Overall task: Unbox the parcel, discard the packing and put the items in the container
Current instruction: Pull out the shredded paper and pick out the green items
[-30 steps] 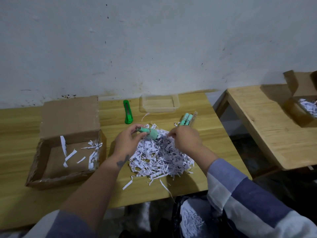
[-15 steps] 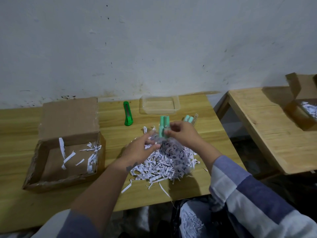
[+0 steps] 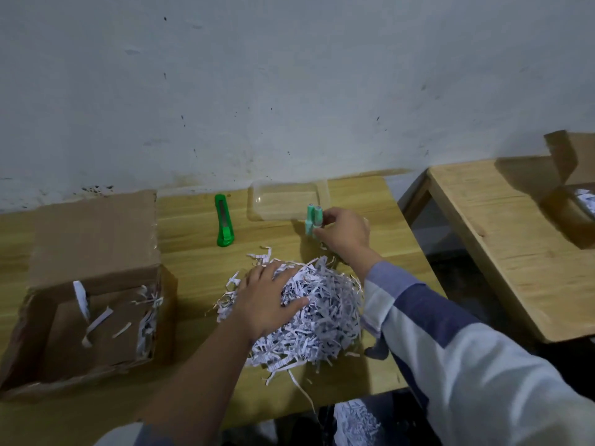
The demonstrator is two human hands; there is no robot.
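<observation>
My right hand (image 3: 344, 233) grips a small bundle of teal tubes (image 3: 313, 220), held upright just in front of the clear plastic container (image 3: 283, 201) at the back of the table. My left hand (image 3: 267, 300) lies flat, fingers spread, on a heap of shredded white paper (image 3: 318, 320) in the table's middle. The opened cardboard box (image 3: 90, 304) stands at the left with a few paper strips inside. The other teal items seen before are hidden behind my right hand.
A green box cutter (image 3: 223, 224) lies left of the container. A second wooden table (image 3: 515, 239) at the right carries another open carton (image 3: 576, 188) with shredded paper. More shredded paper (image 3: 355, 423) lies below the table's near edge.
My right hand has carried the teal tubes away from the paper heap toward the clear container. My left hand has let go of them and dropped flat onto the shredded paper.
</observation>
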